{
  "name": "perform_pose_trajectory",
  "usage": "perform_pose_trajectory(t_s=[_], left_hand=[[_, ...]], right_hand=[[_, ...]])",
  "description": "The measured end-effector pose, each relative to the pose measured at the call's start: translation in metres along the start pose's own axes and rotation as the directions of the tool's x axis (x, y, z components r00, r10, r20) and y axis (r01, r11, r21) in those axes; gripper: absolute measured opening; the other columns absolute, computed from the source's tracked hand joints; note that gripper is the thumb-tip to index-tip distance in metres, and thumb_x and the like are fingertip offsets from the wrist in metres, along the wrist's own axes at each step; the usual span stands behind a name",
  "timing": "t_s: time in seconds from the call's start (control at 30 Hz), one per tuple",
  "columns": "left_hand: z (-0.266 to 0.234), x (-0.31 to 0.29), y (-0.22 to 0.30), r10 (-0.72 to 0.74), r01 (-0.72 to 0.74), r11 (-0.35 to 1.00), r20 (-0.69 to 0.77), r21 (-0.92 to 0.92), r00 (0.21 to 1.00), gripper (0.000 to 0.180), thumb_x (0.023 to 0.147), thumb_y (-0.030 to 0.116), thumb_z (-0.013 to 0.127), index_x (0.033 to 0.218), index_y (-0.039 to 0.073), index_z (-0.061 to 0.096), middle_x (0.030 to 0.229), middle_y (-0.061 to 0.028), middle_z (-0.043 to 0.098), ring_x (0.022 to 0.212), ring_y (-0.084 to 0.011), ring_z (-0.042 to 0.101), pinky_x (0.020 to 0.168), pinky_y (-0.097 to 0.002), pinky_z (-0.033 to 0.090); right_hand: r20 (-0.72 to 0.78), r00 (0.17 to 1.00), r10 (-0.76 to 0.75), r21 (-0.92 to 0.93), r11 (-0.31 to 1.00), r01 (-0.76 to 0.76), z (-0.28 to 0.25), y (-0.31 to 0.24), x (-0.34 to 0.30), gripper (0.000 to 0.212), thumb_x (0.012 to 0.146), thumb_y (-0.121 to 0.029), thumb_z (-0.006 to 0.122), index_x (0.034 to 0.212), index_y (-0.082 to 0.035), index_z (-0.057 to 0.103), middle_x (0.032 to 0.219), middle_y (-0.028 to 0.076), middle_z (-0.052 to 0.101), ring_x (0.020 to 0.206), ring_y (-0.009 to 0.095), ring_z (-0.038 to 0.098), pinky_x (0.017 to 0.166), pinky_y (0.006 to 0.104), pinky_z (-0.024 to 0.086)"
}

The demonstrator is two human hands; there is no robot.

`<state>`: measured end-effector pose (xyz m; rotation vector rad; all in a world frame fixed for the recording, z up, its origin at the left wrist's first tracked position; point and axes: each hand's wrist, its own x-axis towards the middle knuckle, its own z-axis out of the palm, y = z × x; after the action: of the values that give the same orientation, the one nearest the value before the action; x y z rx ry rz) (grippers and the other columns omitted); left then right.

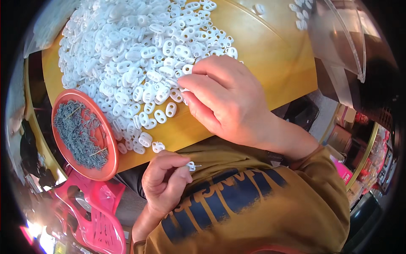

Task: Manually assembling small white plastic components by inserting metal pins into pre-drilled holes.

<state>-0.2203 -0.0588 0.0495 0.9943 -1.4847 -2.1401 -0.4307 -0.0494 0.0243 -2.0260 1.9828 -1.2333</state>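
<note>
Left hand (163,180): thumb and fingers pinch a small white piece (191,166) with a metal screw (198,165) projecting from its right side; the hand is just clear of the near edge of the yellow table (292,63), above the lap. Right hand (230,99): extended over the table, thumb and forefinger narrowed at the right near margin of the heap of white two-holed pieces (122,51); a bit of white shows between the fingertips, but whether it is gripped or merely behind them cannot be told. The heap covers the far left of the table, and loose pieces lie along its near side, one white piece (158,147) just beyond the left hand. A red-brown bowl (112,137) of grey screws (80,131) stands at the near left, beside the heap. Risks, as judged: the held piece offers little surface, so a slackened or shifted pinch could drop it onto the brown shirt (313,190) or to the floor, there being no table directly beneath. The screw's seating cannot be verified; if shallow, a knock or tilt could free it. Drawing a piece from the heap's margin could disturb its neighbours, and those nearest the edge could be pushed off by a passing forearm. The bowl sits close to the table edge; a bump from the left arm could tip it and scatter screws among the white pieces.
</note>
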Motion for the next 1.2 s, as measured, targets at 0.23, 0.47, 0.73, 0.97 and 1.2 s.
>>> perform_pose_trajectory(t_s=[0.23,0.47,0.73,0.97,1.2], left_hand=[[-0.012,-0.009,-0.012,0.038,-0.038,0.999,0.022,-0.008,0.999,0.024,0.076,-0.014,0.047,0.095,-0.001,0.053,0.085,-0.0086,0.052,0.061,-0.0095,0.052,0.055,-0.0202,0.044],[-0.02,-0.021,-0.019,0.067,-0.069,0.996,-0.048,-0.06,0.997,0.023,0.076,-0.014,0.047,0.094,-0.002,0.054,0.083,-0.0085,0.052,0.06,-0.0095,0.052,0.054,-0.02,0.043],[-0.018,-0.037,-0.022,0.094,-0.109,0.982,-0.098,-0.152,0.991,0.021,0.078,-0.013,0.046,0.094,-0.002,0.053,0.082,-0.0079,0.051,0.059,-0.0092,0.052,0.054,-0.0196,0.043],[-0.012,-0.024,0.003,0.203,-0.303,0.885,-0.292,-0.354,0.935,0.014,0.082,-0.004,0.05,0.096,-0.004,0.051,0.082,-0.0095,0.054,0.054,-0.0107,0.051,0.05,-0.0207,0.042],[-0.001,-0.024,0.019,0.341,-0.437,0.869,-0.359,-0.232,0.869,0.019,0.085,0.006,0.052,0.101,-0.001,0.051,0.073,-0.0055,0.053,0.055,-0.0094,0.042,0.05,-0.0216,0.034]], right_hand=[[0.137,0.99,0.03,-0.082,0.996,-0.019,-0.001,-0.015,0.002,0.018,0.065,-0.005,0.069,0.078,-0.004,0.058,0.078,0.007,0.053,0.068,0.024,0.053,0.06,0.0334,0.043],[0.147,0.988,-0.049,-0.157,0.985,0.072,0.012,-0.014,0.009,0.013,0.062,-0.008,0.066,0.063,-0.006,0.052,0.067,0.005,0.046,0.064,0.021,0.051,0.056,0.0331,0.042],[0.089,0.996,-0.029,-0.086,0.996,0.037,0.005,-0.021,0.014,0.01,0.067,-0.006,0.065,0.07,-0.005,0.056,0.07,0.005,0.053,0.065,0.02,0.053,0.057,0.0321,0.044],[0.523,0.74,0.422,0.767,0.144,-0.625,-0.025,-0.074,0.008,0.017,0.08,-0.004,0.059,0.097,-0.002,0.057,0.082,-0.002,0.053,0.071,0.003,0.048,0.064,0.0173,0.039],[0.759,0.589,0.277,0.646,-0.206,-0.735,-0.021,-0.095,-0.002,0.027,0.083,-0.012,0.058,0.107,-0.001,0.057,0.085,0.001,0.056,0.071,0.007,0.051,0.064,0.0196,0.043]])
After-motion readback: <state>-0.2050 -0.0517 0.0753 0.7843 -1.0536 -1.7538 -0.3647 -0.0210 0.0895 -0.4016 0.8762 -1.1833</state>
